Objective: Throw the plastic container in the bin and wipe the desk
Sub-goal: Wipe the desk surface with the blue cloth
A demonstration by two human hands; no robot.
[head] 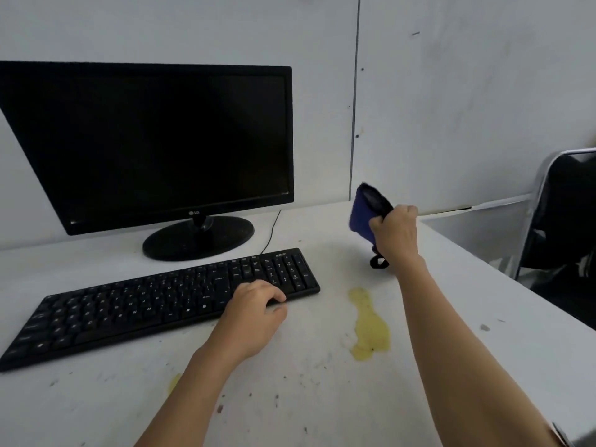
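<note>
My right hand (394,232) is raised above the white desk (290,398) near its far right edge, gripping a folded dark blue cloth (362,212) with a black strap loop hanging below it. A yellow spill (369,327) lies on the desk in front of that hand, to the right of the keyboard. A smaller yellow smear (174,382) sits near the front of the desk. My left hand (254,309) rests on the front right end of the black keyboard (154,304), fingers curled over its edge. No plastic container or bin is in view.
A black monitor (154,143) stands on its round base behind the keyboard, its cable running to the right. White wall panels close off the back. A black chair with a chrome frame (561,221) stands beyond the desk's right edge. The desk surface is speckled with small marks.
</note>
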